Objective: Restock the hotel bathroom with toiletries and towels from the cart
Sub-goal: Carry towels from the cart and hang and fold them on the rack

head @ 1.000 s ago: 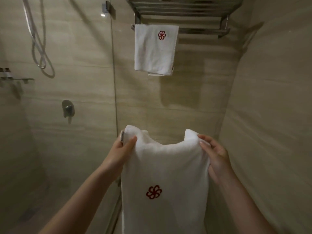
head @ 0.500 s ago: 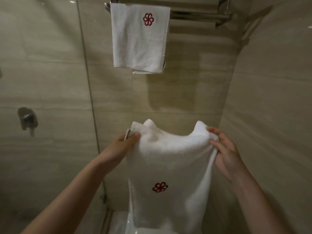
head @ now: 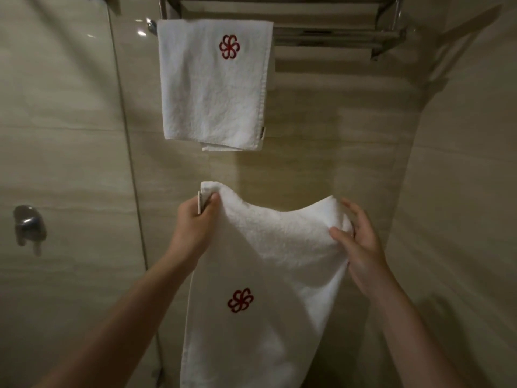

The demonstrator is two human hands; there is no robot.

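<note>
I've got the big white terry towel with the red flower emblem (head: 268, 275) up in front of the beige tiled wall (head: 349, 152), hanging long and limp below my hands, well under the chrome towel rack (head: 335, 37). My left hand (head: 193, 222) is closed tight on the top left corner, thumb and fingers pinching the fold along with a small label tab. My right hand (head: 361, 245) is looser: thumb pressed into the front of the cloth, fingers curled round the right edge, more a cradle than a clamp.

This thing is soft and floppy, and I judge it fairly heavy for cloth; the top edge sags between my two grips already. Thick pile, so not slippery, nothing to break. Best hold is right at the two top corners, pinching through all the folded layers so they don't slide apart.

The smaller white hand towel with the same red emblem (head: 215, 85) hangs on the rack's left end; the right side of the bar looks free.
</note>
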